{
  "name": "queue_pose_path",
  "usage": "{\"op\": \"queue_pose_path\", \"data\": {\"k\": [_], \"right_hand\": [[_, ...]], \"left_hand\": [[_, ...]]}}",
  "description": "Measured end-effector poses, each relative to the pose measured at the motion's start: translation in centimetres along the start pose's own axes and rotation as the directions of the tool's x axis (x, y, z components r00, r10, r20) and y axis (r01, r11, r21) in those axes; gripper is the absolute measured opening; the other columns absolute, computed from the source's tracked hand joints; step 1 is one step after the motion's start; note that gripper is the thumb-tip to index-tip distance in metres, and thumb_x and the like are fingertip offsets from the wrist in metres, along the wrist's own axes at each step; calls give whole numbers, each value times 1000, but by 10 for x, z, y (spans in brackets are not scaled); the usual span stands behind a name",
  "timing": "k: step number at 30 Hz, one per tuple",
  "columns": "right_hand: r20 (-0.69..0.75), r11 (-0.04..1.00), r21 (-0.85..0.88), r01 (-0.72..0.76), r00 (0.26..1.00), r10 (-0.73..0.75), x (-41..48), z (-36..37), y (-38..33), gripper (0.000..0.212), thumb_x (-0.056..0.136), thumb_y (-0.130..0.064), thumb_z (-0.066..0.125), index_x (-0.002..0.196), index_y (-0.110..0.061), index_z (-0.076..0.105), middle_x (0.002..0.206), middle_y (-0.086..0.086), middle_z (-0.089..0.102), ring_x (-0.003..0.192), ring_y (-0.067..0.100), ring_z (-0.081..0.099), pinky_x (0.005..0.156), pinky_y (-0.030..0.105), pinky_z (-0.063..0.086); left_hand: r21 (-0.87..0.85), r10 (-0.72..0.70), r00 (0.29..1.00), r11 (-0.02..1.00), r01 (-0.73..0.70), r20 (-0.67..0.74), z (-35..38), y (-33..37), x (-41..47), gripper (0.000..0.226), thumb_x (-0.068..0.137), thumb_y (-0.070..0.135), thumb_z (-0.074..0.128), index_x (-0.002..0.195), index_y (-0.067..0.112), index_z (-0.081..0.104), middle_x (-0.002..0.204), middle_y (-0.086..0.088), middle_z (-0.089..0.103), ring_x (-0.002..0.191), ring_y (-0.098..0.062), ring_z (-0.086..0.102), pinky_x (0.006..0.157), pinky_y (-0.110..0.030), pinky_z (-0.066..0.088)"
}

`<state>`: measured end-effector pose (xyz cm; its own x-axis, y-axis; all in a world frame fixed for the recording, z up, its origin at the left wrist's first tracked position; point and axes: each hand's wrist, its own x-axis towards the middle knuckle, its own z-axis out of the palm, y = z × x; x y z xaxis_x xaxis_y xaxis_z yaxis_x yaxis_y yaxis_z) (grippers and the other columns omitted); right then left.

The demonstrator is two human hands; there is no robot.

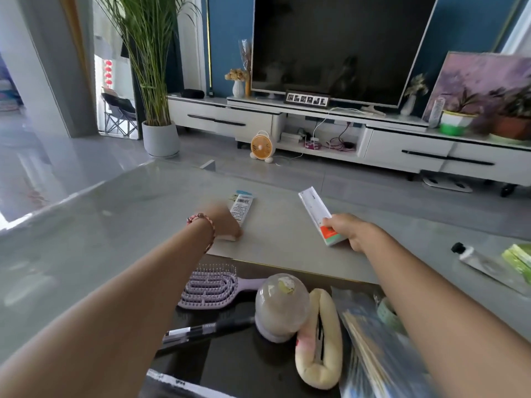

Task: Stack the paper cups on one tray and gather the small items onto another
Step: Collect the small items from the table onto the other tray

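Observation:
My right hand (349, 229) grips a long white box (316, 214) with an orange and green end, held tilted just above the grey table (115, 225). My left hand (227, 222) is blurred and rests on the lower end of a white packet (242, 206) with a barcode and a blue top, lying on the table. A dark tray (247, 366) at the near edge holds a lilac hairbrush (212, 287), a black pen (207, 330), a clear domed bottle (283, 307) and a yellow foam curler (320, 337). No paper cups are visible.
A silver tube with a black cap (482, 262) and a green packet (518, 259) lie at the table's right. Shiny foil-like packaging (373, 340) lies beside the tray. Beyond the table stand a TV unit (402, 139), a small orange fan (261, 146) and a potted plant (159, 136).

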<state>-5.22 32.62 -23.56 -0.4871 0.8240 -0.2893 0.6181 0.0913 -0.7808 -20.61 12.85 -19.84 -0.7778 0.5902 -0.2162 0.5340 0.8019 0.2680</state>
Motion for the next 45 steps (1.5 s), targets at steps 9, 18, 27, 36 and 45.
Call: {"op": "queue_pose_path", "data": {"k": [9, 18, 27, 36, 45], "right_hand": [[216, 897, 435, -79, 976, -19, -63, -21, -15, 14, 91, -16, 57, 104, -12, 60, 79, 7, 55, 69, 15, 49, 64, 22, 35], [301, 550, 832, -74, 893, -335, -216, 8, -78, 14, 94, -10, 46, 86, -6, 57, 88, 13, 63, 84, 26, 60, 84, 45, 49], [126, 788, 549, 280, 904, -409, -309, 61, -33, 35, 91, -12, 56, 117, -22, 34, 106, 0, 56, 90, 13, 60, 70, 23, 51], [475, 876, 97, 473, 751, -458, -319, 62, -14, 29, 87, -4, 59, 107, -25, 55, 99, -3, 58, 80, 5, 57, 54, 7, 48], [639, 880, -53, 471, 693, -333, -322, 66, -13, 33, 85, -4, 59, 103, -31, 56, 96, 0, 60, 89, 14, 64, 75, 24, 55]], "left_hand": [[85, 89, 981, 993, -76, -170, -41, -16, -56, 15, 90, 3, 50, 81, -4, 59, 82, -11, 65, 82, -26, 66, 68, -26, 52], [-787, -118, 933, 579, -213, -340, -45, -17, -172, 19, 94, 10, 48, 94, 5, 66, 85, -11, 64, 64, -19, 60, 52, -22, 52], [-818, -35, 930, 487, -305, -367, 4, -54, -265, 22, 91, 18, 55, 73, 16, 67, 69, -8, 67, 62, -19, 62, 62, -34, 53], [-802, -316, 772, 456, -386, -551, 30, -110, -266, 21, 92, 4, 47, 86, 19, 61, 80, 5, 64, 75, -8, 59, 67, -15, 45], [-615, -95, 792, 687, -386, -604, 55, -128, -263, 19, 88, 14, 50, 92, 17, 68, 89, 2, 69, 91, -20, 60, 76, -30, 44]]}}
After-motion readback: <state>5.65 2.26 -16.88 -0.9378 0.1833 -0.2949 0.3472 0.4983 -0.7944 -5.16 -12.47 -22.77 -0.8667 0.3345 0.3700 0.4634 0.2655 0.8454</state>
